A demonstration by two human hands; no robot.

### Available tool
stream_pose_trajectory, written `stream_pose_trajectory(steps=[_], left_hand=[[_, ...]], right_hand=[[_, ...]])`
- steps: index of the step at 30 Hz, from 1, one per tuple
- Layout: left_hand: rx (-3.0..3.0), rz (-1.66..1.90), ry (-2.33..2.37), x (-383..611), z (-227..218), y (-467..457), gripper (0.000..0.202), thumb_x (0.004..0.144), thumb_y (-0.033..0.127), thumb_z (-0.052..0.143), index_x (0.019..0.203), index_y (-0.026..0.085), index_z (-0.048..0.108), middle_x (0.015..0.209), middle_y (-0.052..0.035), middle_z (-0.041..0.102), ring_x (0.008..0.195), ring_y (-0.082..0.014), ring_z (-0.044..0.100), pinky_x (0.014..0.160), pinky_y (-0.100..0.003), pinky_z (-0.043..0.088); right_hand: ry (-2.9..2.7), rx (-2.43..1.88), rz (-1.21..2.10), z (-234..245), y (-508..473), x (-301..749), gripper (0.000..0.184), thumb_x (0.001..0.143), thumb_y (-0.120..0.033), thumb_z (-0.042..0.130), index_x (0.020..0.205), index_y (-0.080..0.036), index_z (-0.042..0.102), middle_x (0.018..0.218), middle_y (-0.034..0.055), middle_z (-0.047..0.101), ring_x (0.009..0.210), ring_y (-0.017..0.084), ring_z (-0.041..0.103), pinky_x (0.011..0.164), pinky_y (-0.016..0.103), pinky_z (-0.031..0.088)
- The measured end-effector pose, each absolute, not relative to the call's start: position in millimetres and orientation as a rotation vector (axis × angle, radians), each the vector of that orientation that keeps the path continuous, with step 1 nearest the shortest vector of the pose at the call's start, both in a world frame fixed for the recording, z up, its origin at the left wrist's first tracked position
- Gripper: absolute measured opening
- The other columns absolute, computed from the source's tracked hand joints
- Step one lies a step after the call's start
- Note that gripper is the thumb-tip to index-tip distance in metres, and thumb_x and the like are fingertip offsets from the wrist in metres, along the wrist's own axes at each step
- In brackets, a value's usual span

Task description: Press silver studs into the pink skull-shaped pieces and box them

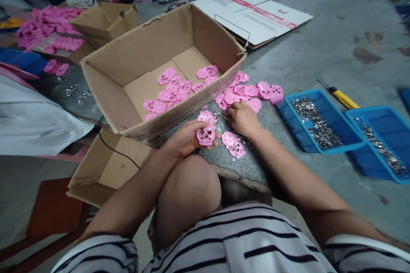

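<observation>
My left hand (187, 138) is closed round a pink plastic casing (206, 129), thumb across its top, with small shiny metal bits set in its holes. The fingers of my right hand (242, 118) are curled down over loose small metal pieces (219, 116) on the table; its fingertips are hidden, so what they pinch cannot be made out. Just behind that hand lies a heap of pink casings (245, 91). Nearer the table's front edge, another pink casing (233, 145) with metal bits in it lies flat between my two forearms.
A large open cardboard box (137, 57) holds several pink casings. Two blue trays (326, 151) (397, 117) of metal pieces stand at right, near a yellow-handled screwdriver-like tool (344, 97). A smaller carton (86, 179) sits below at left. Flattened white cardboard (256, 17) lies behind.
</observation>
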State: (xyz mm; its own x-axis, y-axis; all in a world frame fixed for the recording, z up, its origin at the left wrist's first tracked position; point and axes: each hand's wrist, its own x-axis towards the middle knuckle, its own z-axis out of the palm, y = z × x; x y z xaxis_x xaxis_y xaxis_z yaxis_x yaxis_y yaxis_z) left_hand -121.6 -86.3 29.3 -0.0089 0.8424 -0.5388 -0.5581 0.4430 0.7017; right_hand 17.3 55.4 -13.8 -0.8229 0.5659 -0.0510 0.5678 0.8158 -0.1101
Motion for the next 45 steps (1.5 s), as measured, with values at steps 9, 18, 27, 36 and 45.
stream_pose_trajectory(steps=[9,18,27,36,45], left_hand=[[0.311,1.146,1.08,-123,27,-87,0.011,0.085,0.015,0.047,0.094,0.011,0.054,0.066,-0.0114,0.07,0.052,-0.0226,0.068,0.039,-0.026,0.049],[0.294,1.125,1.101,-120,30,-85,0.011,0.086,0.014,0.044,0.092,0.011,0.052,0.066,-0.0123,0.07,0.05,-0.0225,0.067,0.037,-0.025,0.048],[0.315,1.122,1.087,-121,29,-87,0.009,0.084,0.016,0.051,0.092,0.012,0.053,0.069,-0.0118,0.071,0.053,-0.022,0.068,0.04,-0.025,0.05],[0.316,1.098,1.097,-120,31,-85,0.009,0.085,0.016,0.049,0.091,0.011,0.053,0.068,-0.0121,0.071,0.052,-0.0217,0.068,0.039,-0.025,0.049],[0.322,1.104,1.088,-121,29,-84,0.01,0.084,0.016,0.049,0.092,0.012,0.052,0.068,-0.0119,0.07,0.052,-0.0218,0.068,0.04,-0.025,0.049]], right_hand=[[2.975,0.713,-0.214,-13,58,20,0.028,0.091,-0.018,0.046,0.091,-0.012,0.074,0.094,0.0148,0.065,0.09,0.025,0.05,0.08,0.035,0.036],[2.952,1.02,-0.235,-11,59,25,0.031,0.09,-0.019,0.046,0.104,-0.019,0.075,0.101,0.0154,0.061,0.097,0.029,0.049,0.079,0.036,0.037],[2.993,1.117,-0.339,-18,66,40,0.035,0.084,-0.012,0.048,0.105,-0.018,0.074,0.098,0.0133,0.063,0.095,0.027,0.051,0.08,0.035,0.041],[2.951,1.013,-0.235,-16,60,25,0.027,0.089,-0.02,0.049,0.1,-0.016,0.074,0.098,0.0145,0.063,0.095,0.028,0.049,0.079,0.035,0.036],[2.929,1.087,-0.196,-5,74,35,0.027,0.089,-0.019,0.048,0.099,-0.015,0.073,0.099,0.0138,0.065,0.092,0.025,0.051,0.076,0.033,0.036]])
